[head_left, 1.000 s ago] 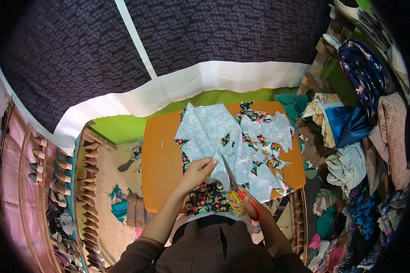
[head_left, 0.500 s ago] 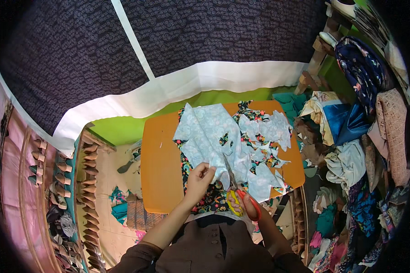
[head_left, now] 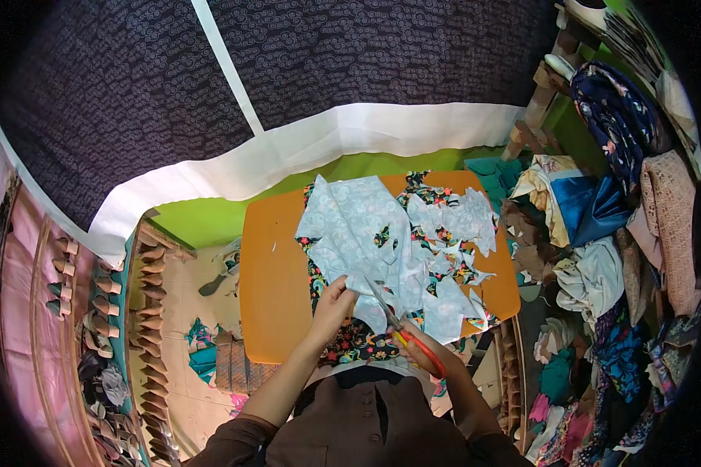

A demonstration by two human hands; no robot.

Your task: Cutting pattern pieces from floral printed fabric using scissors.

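My right hand [head_left: 414, 349] is closed round scissors [head_left: 393, 317] with red and yellow handles. Their blades point up and left, across the pale reverse side of a floral fabric [head_left: 358, 214]. Left of the blades, the fingers of my left hand [head_left: 336, 302] pinch an edge of this fabric. Its dark printed face [head_left: 362, 342] shows below, near my body. Further right lie several jagged cut fabric pieces [head_left: 453, 222], some pale side up and some dark side up. All the cloth rests on an orange table [head_left: 273, 272].
Heaps of mixed cloth [head_left: 592, 280] fill the right side. On the left stand racks of wooden shoe lasts [head_left: 153, 319]. A dark patterned curtain [head_left: 366, 62] with a white border hangs beyond the table. Scraps of fabric [head_left: 202, 362] lie on the floor at left.
The scissors have swung to the left, and their handles have drawn closer together. My left hand has shifted slightly left, still pinching the fabric edge.
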